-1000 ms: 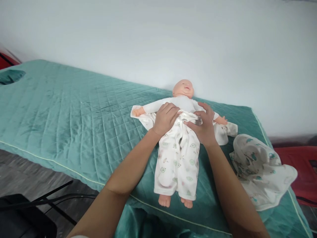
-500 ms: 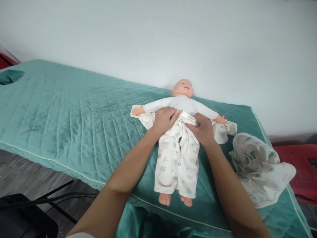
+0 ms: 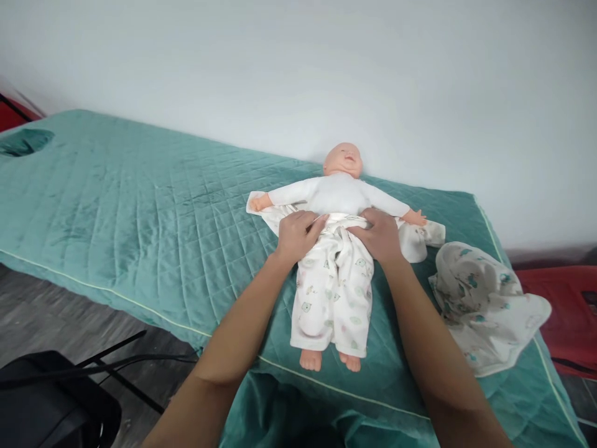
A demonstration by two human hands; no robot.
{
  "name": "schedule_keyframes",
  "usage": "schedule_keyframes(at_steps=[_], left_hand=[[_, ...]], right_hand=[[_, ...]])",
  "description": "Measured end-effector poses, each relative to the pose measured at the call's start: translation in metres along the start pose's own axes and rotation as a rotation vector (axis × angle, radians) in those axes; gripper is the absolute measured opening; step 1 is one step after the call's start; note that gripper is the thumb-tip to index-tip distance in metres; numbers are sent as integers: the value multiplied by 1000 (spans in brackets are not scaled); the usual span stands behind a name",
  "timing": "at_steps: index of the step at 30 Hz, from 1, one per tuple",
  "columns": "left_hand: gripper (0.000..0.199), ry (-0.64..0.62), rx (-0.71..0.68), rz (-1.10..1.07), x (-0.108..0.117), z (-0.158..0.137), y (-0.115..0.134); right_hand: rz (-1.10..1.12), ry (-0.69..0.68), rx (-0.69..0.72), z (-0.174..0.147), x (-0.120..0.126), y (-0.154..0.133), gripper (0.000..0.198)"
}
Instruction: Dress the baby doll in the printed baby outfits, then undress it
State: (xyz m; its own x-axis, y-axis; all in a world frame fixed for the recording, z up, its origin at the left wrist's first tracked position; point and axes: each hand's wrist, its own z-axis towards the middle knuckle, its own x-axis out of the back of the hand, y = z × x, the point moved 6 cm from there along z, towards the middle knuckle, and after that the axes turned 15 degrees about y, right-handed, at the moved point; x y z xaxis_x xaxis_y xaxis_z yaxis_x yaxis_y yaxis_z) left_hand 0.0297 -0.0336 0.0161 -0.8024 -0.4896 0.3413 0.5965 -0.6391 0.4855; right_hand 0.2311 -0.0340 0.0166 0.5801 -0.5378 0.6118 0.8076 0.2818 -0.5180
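Note:
A baby doll (image 3: 342, 191) lies on its back, arms spread, its head toward the wall. White printed baby trousers (image 3: 333, 298) cover its legs, with the bare feet showing below the cuffs. My left hand (image 3: 298, 236) is closed on the waistband at the doll's hip on the left. On the other side, my right hand (image 3: 379, 235) pinches the same waistband, thumb lying inward. Under the doll's arms and back is a spread white printed garment (image 3: 413, 241), partly hidden by the body and my hands.
A crumpled white printed cloth (image 3: 489, 308) lies to the right on the green quilted bed cover (image 3: 153, 211). Beyond the right edge is a red object (image 3: 564, 305). A black bag (image 3: 56, 398) stands at lower left, near the bed. The white wall (image 3: 280, 74) rises behind.
Both hands have shifted slightly apart along the waistband, which now lies straighter across the doll's belly. The whole view has moved a little.

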Motion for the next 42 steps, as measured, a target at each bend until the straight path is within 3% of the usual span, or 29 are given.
schedule_keyframes(at_steps=[5, 10, 15, 23, 33, 37, 42], left_hand=[[44, -18, 113, -12, 12, -16, 5], [38, -76, 54, -8, 6, -15, 2], [39, -54, 24, 70, 3, -13, -1], [15, -47, -41, 89, 3, -20, -3], [22, -95, -29, 61, -28, 13, -1], [17, -82, -10, 28, -34, 15, -10], [15, 11, -47, 42, -17, -1, -1]], right_hand=[[-39, 42, 52, -4, 1, -2, 21], [-100, 79, 122, -9, 3, -4, 19], [-153, 103, 158, -24, 13, -15, 22], [-56, 0, 10, -59, 29, -31, 26], [139, 137, -245, -32, 19, 1, 31], [82, 164, -192, -29, 13, 1, 30], [45, 179, -126, -32, 9, 4, 29]])
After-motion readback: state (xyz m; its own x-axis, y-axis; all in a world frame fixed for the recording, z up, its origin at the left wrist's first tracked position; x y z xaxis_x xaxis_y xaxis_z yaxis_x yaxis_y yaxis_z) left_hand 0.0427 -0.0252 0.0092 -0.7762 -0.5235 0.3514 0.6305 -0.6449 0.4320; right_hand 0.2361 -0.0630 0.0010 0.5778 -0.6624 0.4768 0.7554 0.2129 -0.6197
